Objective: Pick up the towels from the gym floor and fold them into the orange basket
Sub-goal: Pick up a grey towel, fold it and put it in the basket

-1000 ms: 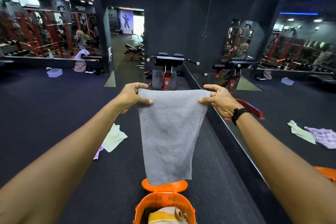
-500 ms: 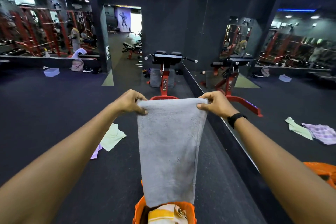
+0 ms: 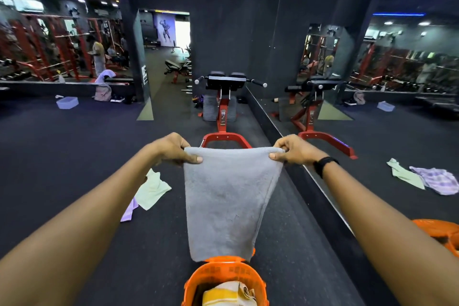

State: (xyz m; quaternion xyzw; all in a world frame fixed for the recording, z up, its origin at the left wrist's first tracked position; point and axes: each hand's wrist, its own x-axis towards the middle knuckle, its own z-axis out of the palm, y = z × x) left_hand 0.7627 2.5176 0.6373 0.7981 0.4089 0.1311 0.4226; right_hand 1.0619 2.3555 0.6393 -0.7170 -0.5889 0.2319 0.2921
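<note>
A grey towel [image 3: 227,201] hangs folded in front of me, stretched between both hands. My left hand [image 3: 171,148] pinches its top left corner and my right hand [image 3: 294,150] pinches its top right corner. Its lower edge hangs just above the orange basket [image 3: 223,278] at the bottom centre. Inside the basket lies a folded yellow-and-white striped towel [image 3: 227,294]. On the dark floor to the left lie a pale green towel [image 3: 152,189] and a lilac towel [image 3: 130,211], partly behind my left forearm.
A mirror wall [image 3: 372,119] runs along the right and reflects the towels and the basket. A red and black gym machine [image 3: 224,107] stands ahead. A plastic tub [image 3: 67,102] and a bag [image 3: 103,92] sit far left by another mirror. Dark floor lies all around.
My hands have lowered a little and the camera has tilted down. The towel's lower edge, down at the basket's rim half a second ago, now hangs just above it.
</note>
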